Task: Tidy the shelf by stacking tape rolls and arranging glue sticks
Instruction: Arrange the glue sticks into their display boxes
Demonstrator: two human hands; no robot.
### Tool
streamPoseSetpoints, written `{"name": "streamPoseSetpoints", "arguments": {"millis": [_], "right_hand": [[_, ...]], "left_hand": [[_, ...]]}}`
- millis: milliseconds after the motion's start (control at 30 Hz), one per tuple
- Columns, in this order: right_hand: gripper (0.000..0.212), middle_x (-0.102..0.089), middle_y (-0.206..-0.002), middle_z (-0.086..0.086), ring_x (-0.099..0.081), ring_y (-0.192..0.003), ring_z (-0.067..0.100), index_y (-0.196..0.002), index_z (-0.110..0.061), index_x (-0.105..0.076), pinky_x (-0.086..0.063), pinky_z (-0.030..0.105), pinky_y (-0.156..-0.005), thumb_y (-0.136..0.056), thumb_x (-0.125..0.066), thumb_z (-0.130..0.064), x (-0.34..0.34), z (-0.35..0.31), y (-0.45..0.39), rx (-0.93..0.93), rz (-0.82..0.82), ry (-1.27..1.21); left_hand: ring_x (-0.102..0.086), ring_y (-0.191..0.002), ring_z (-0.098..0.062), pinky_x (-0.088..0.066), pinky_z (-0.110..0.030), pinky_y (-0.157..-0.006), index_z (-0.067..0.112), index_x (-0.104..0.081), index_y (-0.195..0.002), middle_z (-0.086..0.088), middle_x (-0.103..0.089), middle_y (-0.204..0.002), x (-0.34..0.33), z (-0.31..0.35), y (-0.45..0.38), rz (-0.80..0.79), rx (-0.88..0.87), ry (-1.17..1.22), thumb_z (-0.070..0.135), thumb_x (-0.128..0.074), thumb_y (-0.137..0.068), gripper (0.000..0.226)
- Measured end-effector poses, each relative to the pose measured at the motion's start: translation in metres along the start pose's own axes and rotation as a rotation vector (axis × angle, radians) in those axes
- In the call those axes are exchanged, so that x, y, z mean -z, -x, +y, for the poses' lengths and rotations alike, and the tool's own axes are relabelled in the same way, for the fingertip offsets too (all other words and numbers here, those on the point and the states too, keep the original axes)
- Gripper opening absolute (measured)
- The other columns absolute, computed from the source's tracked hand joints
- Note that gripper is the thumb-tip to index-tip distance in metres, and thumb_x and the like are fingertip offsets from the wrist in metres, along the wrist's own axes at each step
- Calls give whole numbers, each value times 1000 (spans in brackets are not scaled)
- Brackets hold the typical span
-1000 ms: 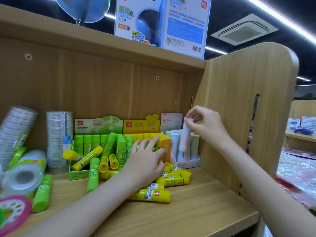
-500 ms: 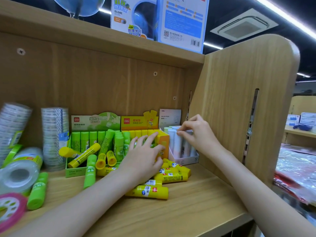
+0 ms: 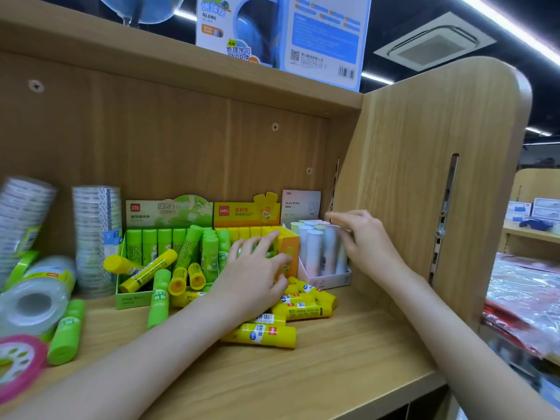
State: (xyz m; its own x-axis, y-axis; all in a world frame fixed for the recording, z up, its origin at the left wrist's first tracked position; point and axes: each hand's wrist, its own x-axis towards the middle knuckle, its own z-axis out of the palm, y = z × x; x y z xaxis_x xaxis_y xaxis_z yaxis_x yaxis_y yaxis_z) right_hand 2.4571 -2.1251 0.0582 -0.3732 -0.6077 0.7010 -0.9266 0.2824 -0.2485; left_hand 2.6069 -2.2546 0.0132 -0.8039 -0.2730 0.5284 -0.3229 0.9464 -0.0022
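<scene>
My right hand [image 3: 360, 241] rests its fingertips on the tops of the pastel glue sticks [image 3: 313, 250] that stand in a small white box [image 3: 327, 280] at the shelf's right end. Fingers spread, my left hand [image 3: 254, 274] lies over the yellow glue-stick box [image 3: 289, 250]. Loose yellow glue sticks [image 3: 263, 336] lie in a heap below that hand. A green box [image 3: 130, 300] holds upright green sticks, with green and yellow ones lying across it. Two stacks of tape rolls [image 3: 97, 234] stand at the left, beside a large roll [image 3: 33, 304] on its side.
A loose green glue stick [image 3: 66, 331] and a pink tape ring [image 3: 18, 365] lie at the front left. The wooden side panel [image 3: 424, 192] closes the shelf right behind my right hand. A globe box [image 3: 281, 31] stands on the board above.
My right hand has lowered a pastel glue stick into the white box and now rests on the stick tops. My left hand has stayed on the yellow box.
</scene>
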Motion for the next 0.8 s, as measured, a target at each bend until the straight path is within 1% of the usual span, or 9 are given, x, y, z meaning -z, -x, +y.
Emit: {"name": "streamPoseSetpoints", "arguments": {"millis": [67,100,200,333,400,500,567,700,800], "right_hand": [[33,-64,-116,14,-52,-113,30,-120,-9,-62,-34,26,-91,-91,-49,-1,-3,2,2,18,-44,102],[31,-65,-116,14,-54,-111,30,-119,-9,-64,-35,29,-91,-91,-51,-3,-5,3,3,5,-35,116],[23,-67,-109,12,-57,-106,27,-109,-11,-69,-35,25,-86,-89,-58,-8,-5,1,3,-34,52,53],[17,-71,-102,8,-62,-94,16,-99,-10,-73,-35,13,-75,-87,-61,-7,3,-3,-9,-57,16,-19],[16,-72,-99,8,-65,-92,17,-97,-9,-74,-37,13,-75,-86,-62,-6,6,-4,-13,-68,-8,-29],[17,-72,-102,6,-64,-96,18,-99,-10,-74,-35,11,-75,-87,-63,-9,7,-4,-11,-63,-25,3],[17,-71,-104,6,-63,-98,19,-100,-9,-73,-33,11,-74,-87,-63,-9,8,-4,-9,-52,-14,15],[16,-72,-101,9,-66,-94,20,-97,-6,-74,-35,9,-75,-86,-63,-4,11,-3,-10,-33,15,-11],[17,-71,-105,8,-63,-101,21,-100,-7,-73,-38,15,-83,-87,-63,-7,8,-3,-9,-25,-2,27]], "left_hand": [[-8,-142,-20,-3,-41,-116,37,-41,-134,5,-2,-156,0,0,0,1,1,3,35,-34,-96,38],[-8,-142,-20,-2,-41,-115,37,-41,-134,5,-2,-156,0,0,0,1,3,4,35,-34,-96,38],[-9,-141,-19,-3,-41,-115,37,-42,-133,5,-2,-156,1,0,0,0,4,5,35,-34,-96,38],[-9,-141,-19,-3,-41,-115,37,-41,-133,6,-3,-156,1,0,0,4,0,7,35,-34,-96,38],[-9,-141,-19,-3,-41,-115,37,-41,-134,5,-3,-156,0,1,0,8,-1,6,35,-34,-96,38],[-9,-141,-19,-3,-41,-116,37,-42,-133,5,-3,-156,0,0,0,10,-2,7,35,-34,-96,38],[-9,-141,-19,-3,-41,-116,37,-42,-133,5,-4,-156,0,0,0,8,-2,8,34,-34,-96,38],[-10,-141,-19,-3,-41,-116,37,-42,-133,5,-4,-156,-1,0,-1,11,-2,4,35,-34,-96,38],[-10,-141,-19,-3,-41,-116,37,-42,-133,5,-4,-156,-1,0,-1,11,-3,-1,34,-34,-96,38]]}}
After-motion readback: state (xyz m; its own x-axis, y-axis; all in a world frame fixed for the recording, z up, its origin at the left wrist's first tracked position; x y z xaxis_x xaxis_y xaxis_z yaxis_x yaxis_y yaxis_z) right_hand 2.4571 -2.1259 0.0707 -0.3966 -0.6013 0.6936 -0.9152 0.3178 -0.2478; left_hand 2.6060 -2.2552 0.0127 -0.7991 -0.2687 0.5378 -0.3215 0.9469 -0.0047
